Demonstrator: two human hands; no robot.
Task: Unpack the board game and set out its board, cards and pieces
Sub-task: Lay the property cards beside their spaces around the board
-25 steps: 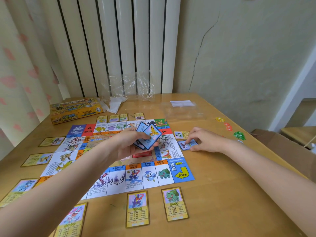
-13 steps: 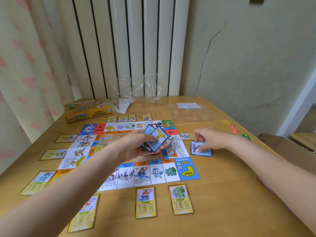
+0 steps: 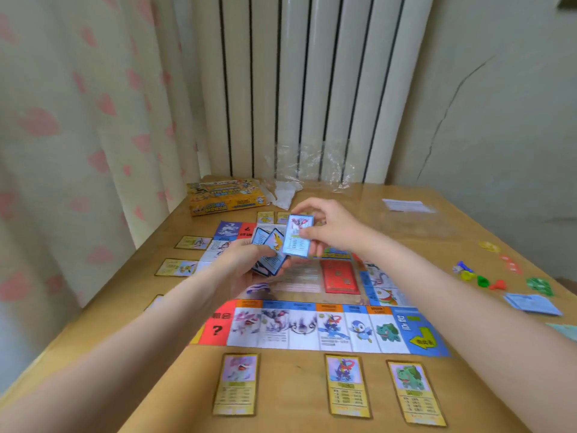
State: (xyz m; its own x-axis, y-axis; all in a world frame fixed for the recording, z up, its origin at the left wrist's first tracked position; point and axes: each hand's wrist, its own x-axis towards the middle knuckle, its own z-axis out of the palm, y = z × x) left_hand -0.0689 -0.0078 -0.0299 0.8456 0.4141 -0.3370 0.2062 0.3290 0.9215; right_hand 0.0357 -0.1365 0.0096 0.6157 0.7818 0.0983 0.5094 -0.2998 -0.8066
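board [image 3: 315, 328] lay flat mid-table [image 3: 296, 398], yellow cards [image 3: 348, 385] lining its near edge with bare wood beyond. left hand [image 3: 246, 265] gripped a fanned blue stack [image 3: 270, 250]; right hand [image 3: 331, 228] pinched one blue card [image 3: 298, 234] above it. plastic pieces [image 3: 482, 278] sat near the right edge.

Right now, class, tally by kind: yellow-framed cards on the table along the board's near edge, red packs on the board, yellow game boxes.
Yellow-framed paper cards by the board: 3
Red rectangular pack: 1
Yellow cardboard game box: 1
Total: 5
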